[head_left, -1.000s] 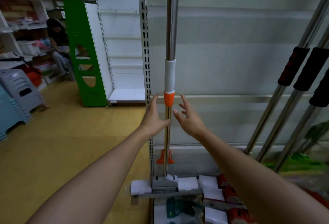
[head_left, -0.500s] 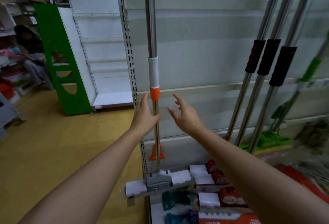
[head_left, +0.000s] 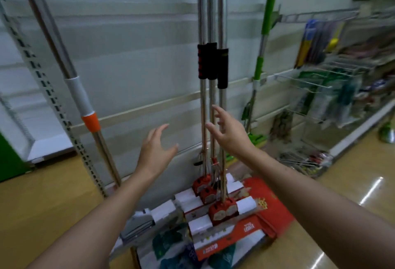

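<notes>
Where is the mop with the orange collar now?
Head view, left side: the mop leans by the slotted post, left of the left hand and the black-grip mops.

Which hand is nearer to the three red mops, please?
Right. The right hand is in front of the red mops, fingers overlapping their poles; the left hand hovers apart, to their left.

A pale panelled back wall [head_left: 128, 40] fills the upper middle, with a slotted upright [head_left: 56, 106] crossing the left. Wire racks [head_left: 316, 80] stand at right. The glossy tan floor [head_left: 42, 204] reflects light at lower right.
</notes>
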{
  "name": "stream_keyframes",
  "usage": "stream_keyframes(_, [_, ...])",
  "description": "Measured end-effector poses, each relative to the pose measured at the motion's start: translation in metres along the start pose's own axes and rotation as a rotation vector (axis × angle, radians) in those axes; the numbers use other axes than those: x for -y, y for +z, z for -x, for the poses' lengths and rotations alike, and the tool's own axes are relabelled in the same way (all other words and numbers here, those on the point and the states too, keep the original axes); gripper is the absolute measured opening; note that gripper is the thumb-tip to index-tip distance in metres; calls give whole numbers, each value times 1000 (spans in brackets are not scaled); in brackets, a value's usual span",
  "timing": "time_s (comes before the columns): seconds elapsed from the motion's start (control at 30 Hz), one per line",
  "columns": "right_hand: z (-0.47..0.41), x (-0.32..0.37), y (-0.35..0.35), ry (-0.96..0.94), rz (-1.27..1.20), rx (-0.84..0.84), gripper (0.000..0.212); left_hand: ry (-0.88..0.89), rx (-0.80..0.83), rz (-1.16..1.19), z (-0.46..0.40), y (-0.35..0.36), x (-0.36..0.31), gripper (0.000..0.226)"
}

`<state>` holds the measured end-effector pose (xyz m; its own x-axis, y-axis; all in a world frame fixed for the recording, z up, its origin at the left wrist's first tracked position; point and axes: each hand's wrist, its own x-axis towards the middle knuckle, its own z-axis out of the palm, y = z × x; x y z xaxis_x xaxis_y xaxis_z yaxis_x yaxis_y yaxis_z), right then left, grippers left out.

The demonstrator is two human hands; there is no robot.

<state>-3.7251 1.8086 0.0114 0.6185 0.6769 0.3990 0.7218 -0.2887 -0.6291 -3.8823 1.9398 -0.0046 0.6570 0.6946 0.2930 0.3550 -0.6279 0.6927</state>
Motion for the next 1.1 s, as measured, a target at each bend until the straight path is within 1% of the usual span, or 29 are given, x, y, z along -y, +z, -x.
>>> stream_keyframes(0.1, [19,-44,-55,79,6,-54,63,42,188,4,9,54,-40,65])
stream_keyframes(0.2, [42,-103,-118,181,69,-71,64,55,309,29,14,111,-87,63])
stream_keyframes(0.27, [59,-143,-166,243,112,-88,65,92,366,102,13,148,-130,55])
stream_keyframes(0.37, [86,-196,-237,323,139,-118,63,199,398,151,9,202,-205,50])
stream_keyframes(0.47, [112,-244,-301,385,182,-178,62,304,448,171,12,262,-273,51])
stream_keyframes(0.63, [152,-317,-388,507,247,-237,59,364,616,154,26,368,-350,58])
stream_keyframes(0.77, [169,-373,-439,616,258,-280,60,375,727,197,27,439,-401,67])
stream_keyframes(0.87, [168,-418,-459,682,227,-266,61,380,801,260,17,491,-431,76])
stream_keyframes(0.97, [152,-469,-474,737,220,-241,62,355,847,290,-8,549,-454,86])
stream_keyframes(1.1, [104,-542,-506,787,194,-199,63,340,891,328,-64,630,-492,94])
